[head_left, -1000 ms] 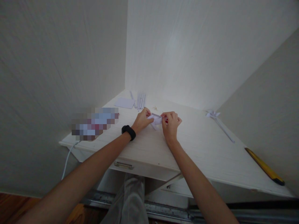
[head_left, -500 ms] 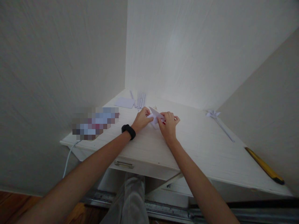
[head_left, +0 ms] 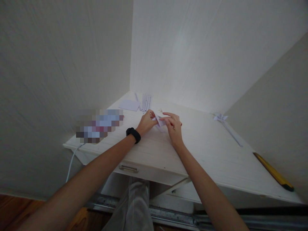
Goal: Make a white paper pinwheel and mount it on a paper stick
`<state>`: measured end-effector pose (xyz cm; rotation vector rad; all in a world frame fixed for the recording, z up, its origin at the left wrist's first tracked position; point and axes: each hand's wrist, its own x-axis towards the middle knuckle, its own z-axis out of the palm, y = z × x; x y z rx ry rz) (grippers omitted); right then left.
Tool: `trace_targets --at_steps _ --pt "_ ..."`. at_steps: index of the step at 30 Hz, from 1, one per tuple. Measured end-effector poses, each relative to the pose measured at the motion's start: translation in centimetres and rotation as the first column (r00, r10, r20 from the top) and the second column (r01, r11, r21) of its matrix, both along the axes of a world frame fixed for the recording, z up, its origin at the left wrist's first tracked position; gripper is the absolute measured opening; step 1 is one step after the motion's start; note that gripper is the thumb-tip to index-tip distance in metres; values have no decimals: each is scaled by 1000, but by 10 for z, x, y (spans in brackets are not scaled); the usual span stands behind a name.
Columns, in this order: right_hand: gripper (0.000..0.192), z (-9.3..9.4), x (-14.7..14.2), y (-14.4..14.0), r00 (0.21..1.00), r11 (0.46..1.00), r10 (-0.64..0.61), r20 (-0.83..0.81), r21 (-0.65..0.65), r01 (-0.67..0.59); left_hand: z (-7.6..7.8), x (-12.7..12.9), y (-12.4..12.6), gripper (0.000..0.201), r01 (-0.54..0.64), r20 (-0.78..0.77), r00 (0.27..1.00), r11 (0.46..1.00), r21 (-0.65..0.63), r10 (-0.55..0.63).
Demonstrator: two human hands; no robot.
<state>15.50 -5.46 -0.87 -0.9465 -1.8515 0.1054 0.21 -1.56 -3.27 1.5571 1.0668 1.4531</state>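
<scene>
Left hand: your left hand [head_left: 146, 122] sat just past the middle of the tabletop [head_left: 204, 150], fingers pinched closed on the left side of a small folded white paper [head_left: 160, 122]; a black wristband [head_left: 133, 134] circled that wrist.
Right hand: your right hand [head_left: 173, 125] lay at 3 o'clock of the paper, touching it, with the fingers stretched long and pressing its right part; whether they gripped it or only pressed it down could not be told.
Folded paper: it lay between your two hands, low against the tabletop, with one pointed flap rising toward 12 o'clock.
Loose sheet: a flat white sheet [head_left: 129, 105] lay at 10 o'clock of your hands, near the back corner.
Paper strips: a bunch of thin white strips [head_left: 145, 102] lay side by side at 11 o'clock, just beside the sheet.
Paper flower: a small folded flower on a long thin stem [head_left: 228, 129] lay at 3 o'clock, well apart from your hands, close to the right wall.
Yellow tool: a long yellow tool with a dark tip [head_left: 273, 171] lay at 4 o'clock, along the right wall.
Blurred patch: a blurred-out thing [head_left: 99, 125] sat at 9 o'clock near the tabletop's left edge, a white cable [head_left: 71, 162] hanging below it.
Drawer: a metal handle [head_left: 128, 168] showed on the front below your left wrist.
</scene>
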Motion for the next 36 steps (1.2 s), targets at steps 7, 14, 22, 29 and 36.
trace_targets --at_steps 7,14,22,29,36 --pt "21 -8 -2 6 995 994 -100 18 -34 101 4 0 -4 27 -4 -16 1000 1000 1 4" --pt "28 -10 -2 6 992 991 -119 45 -56 121 7 0 -6 25 9 -11 1000 1000 -4 -9" --pt "27 -12 -2 7 990 989 -128 65 -66 132 9 2 -7 25 39 23 999 999 -1 -39" --pt "24 -19 4 19 987 985 -150 -60 -93 144 7 1 -6 30 66 -4 998 997 35 -66" --pt "27 -27 9 29 959 976 -145 -245 -195 98 5 1 -6 29 81 -20 997 996 27 -80"
